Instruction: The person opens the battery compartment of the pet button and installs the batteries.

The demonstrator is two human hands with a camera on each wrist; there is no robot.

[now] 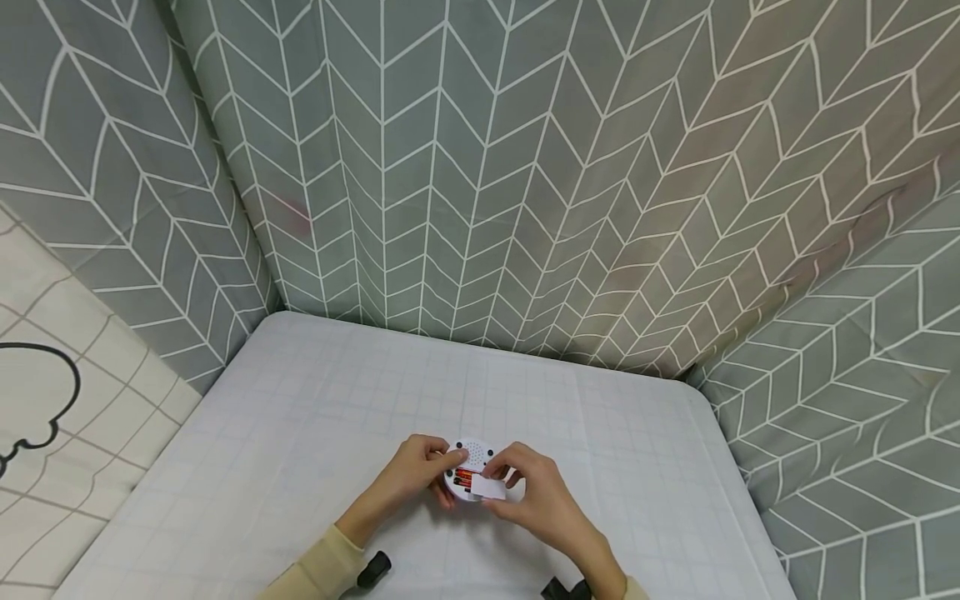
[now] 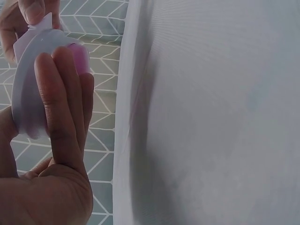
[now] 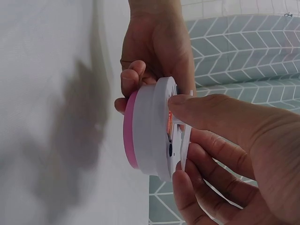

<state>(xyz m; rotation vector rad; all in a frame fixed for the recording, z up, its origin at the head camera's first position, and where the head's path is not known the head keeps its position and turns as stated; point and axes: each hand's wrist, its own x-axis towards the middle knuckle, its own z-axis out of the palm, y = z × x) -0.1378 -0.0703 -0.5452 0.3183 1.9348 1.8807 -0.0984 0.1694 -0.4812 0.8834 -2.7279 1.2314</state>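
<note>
A round white battery-powered device is held over the table, its back turned up, showing a patch of small holes and dark feet. My left hand grips it by the left side, thumb on the back and fingers underneath. Red-and-black batteries show in its uncovered compartment. Between thumb and fingers, my right hand pinches a thin white battery cover, tilted beside the compartment and overlapping its right part. The right wrist view shows the device's white side and the pink layer at its front.
A white cloth with faint grid lines covers the table. Grey patterned curtains hang behind it and to the right. A pale checked cloth lies at the left. Black straps show near both wrists.
</note>
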